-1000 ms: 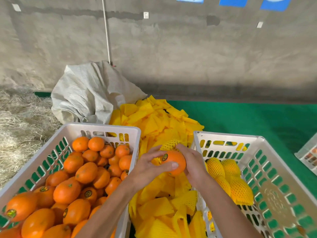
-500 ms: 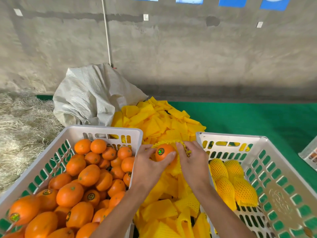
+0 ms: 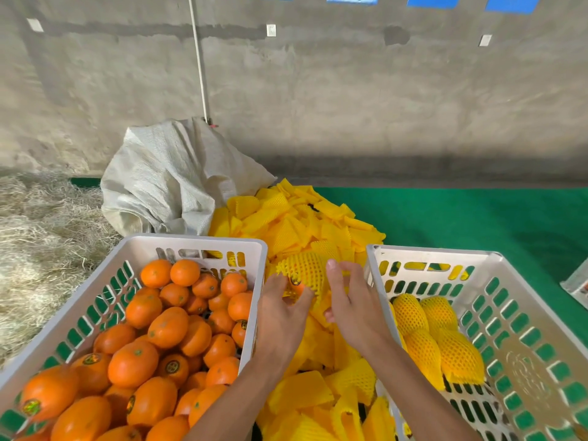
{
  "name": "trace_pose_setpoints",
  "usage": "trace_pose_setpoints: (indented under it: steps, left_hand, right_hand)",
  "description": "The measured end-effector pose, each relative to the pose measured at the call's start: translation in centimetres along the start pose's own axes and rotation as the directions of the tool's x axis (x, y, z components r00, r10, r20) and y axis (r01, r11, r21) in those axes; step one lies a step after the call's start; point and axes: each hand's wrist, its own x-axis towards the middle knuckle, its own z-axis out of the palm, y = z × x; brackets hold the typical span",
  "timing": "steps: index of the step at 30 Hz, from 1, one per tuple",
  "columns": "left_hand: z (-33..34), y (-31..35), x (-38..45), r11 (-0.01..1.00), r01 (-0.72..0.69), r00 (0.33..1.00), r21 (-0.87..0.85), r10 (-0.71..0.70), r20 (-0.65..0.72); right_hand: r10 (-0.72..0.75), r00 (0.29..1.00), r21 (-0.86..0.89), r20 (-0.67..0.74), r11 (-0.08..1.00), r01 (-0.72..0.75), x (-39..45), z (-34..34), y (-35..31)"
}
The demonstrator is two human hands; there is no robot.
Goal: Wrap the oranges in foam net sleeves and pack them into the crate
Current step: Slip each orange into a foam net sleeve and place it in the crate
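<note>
1. Wrapping step seems almost done: the orange (image 3: 304, 272) sits inside a sleeve (image 3: 310, 264), above the sleeve pile (image 3: 299, 224) between two crates.
2. Left hand (image 3: 280, 308) grasps it from below; right hand (image 3: 351, 300) pinches the sleeve edge.
3. Next, I think, carry it over the right crate (image 3: 426, 253) wall to the wrapped oranges (image 3: 426, 332).
4. Left crate (image 3: 191, 240) holds bare fruit.

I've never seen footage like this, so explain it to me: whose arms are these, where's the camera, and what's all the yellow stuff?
There is no machine here. The camera sits on a person's head, looking forward and down at their own bare hands. The left hand and right hand together hold an orange in a yellow foam net sleeve. Beneath them lies a pile of spare sleeves. The left crate holds bare oranges; the right crate holds a few wrapped ones. Behind are a grey sack and straw.
</note>
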Motion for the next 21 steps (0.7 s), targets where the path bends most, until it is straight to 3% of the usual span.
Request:
trace_pose_setpoints:
  steps: [3,7,10,14,16,19,21]
  left_hand:
    - [-0.1,-0.4,-0.5,0.976,-0.175,0.975,0.126,0.153,0.162]
    - [0.1,0.2,-1.0,0.935,-0.328,0.92,0.138,0.283,0.269]
    - [0.0,0.7,-1.1,0.904,-0.42,0.863,0.079,0.371,0.343]
    - [-0.3,0.4,-0.7,0.792,-0.583,0.781,0.179,0.486,0.392]
    - [-0.3,0.2,-0.5,0.766,-0.608,0.767,0.207,0.501,0.401]
    - [-0.3,-0.4,-0.3,0.799,-0.557,0.786,0.224,0.421,0.452]
    - [-0.2,-1.0,-0.4,0.845,-0.465,0.8,0.263,0.274,0.534]
  right_hand:
    - [0.149,0.962,0.37,0.228,0.901,-0.227,-0.4,0.4,-1.1]
    - [0.107,0.974,0.581,0.201,0.787,-0.207,-0.1,0.2,-1.3]
    - [0.184,0.976,0.655,0.114,0.725,-0.213,0.4,-0.2,-0.9]
    - [0.282,0.956,0.449,-0.083,0.867,-0.217,0.5,-1.5,-0.9]
    - [0.235,0.959,0.387,-0.16,0.908,-0.158,0.5,-2.7,-0.8]
    - [0.115,0.956,0.313,-0.271,0.949,-0.026,0.2,-5.3,-1.0]
    - [0.054,0.944,0.185,-0.325,0.983,0.008,0.0,-7.8,-0.5]
